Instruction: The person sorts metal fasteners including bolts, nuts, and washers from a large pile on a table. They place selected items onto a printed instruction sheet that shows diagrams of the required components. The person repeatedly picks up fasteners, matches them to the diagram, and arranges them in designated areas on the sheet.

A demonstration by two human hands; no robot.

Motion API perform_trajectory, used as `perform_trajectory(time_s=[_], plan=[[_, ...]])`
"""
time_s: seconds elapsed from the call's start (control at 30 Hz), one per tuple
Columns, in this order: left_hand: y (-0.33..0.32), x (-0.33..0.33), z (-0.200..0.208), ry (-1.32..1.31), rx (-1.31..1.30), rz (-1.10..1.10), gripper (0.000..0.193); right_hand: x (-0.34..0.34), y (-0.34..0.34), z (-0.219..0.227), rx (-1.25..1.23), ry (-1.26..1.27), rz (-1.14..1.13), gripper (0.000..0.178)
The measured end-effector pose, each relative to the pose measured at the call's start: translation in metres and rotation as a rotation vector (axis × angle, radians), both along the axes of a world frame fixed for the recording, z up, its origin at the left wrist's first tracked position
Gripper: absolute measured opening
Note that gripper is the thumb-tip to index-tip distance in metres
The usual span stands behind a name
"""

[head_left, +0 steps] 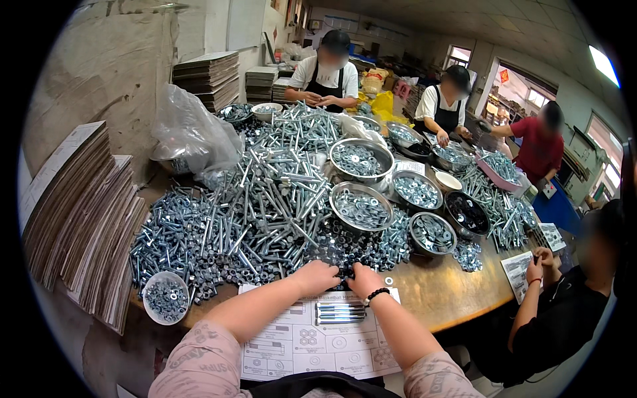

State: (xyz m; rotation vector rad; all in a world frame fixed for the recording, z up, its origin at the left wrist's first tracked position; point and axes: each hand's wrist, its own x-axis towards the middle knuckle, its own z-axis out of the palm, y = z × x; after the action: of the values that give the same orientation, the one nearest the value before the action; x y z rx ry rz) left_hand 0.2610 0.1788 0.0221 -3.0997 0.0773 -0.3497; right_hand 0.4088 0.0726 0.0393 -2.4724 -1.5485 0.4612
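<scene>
My left hand [317, 276] and my right hand [365, 279] reach to the near edge of a pile of dark hex nuts [330, 247], a small gap between them. Both have curled fingers, with the tips among the nuts; whatever they pinch is too small to make out. A dark beaded bracelet circles my right wrist. Below my hands, several long silver bolts [340, 312] lie side by side on a printed white sheet [318, 355] with outlined boxes and part drawings. One flat washer [389, 281] rests just right of my right hand.
A big heap of bolts [265, 192] fills the table [458, 295]. Steel bowls of washers [361, 207] stand right of it, a white bowl of small hardware [166, 298] at left. Cardboard stacks [79, 219] rise at far left. Several other people work around the table.
</scene>
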Motion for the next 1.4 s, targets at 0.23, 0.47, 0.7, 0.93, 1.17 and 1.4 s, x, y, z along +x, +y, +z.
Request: perform_trajectory(time_s=[0.23,0.47,0.7,0.93,1.17,1.4], plan=[[-0.01,-0.003,-0.002,-0.159,-0.014,0.081,0.01,0.001,0.001,-0.01,0.058,0.024,-0.013,0.033],[-0.019,-0.006,0.018,-0.313,-0.537,0.403,0.025,0.02,-0.006,-0.01,0.305,0.169,-0.006,0.025],[-0.087,-0.017,0.048,-0.166,-0.725,0.302,0.024,0.036,-0.104,0.041,0.354,0.539,0.153,0.024],[-0.177,-0.002,0.021,0.036,-0.736,-0.018,0.023,0.019,-0.205,0.031,0.079,0.108,0.365,0.022],[-0.195,0.0,0.013,0.088,-0.661,0.13,0.025,0.011,-0.228,0.014,0.254,0.158,0.307,0.028],[-0.2,-0.001,0.004,0.038,-0.633,0.155,0.024,0.006,-0.223,0.009,0.318,0.226,0.317,0.029]])
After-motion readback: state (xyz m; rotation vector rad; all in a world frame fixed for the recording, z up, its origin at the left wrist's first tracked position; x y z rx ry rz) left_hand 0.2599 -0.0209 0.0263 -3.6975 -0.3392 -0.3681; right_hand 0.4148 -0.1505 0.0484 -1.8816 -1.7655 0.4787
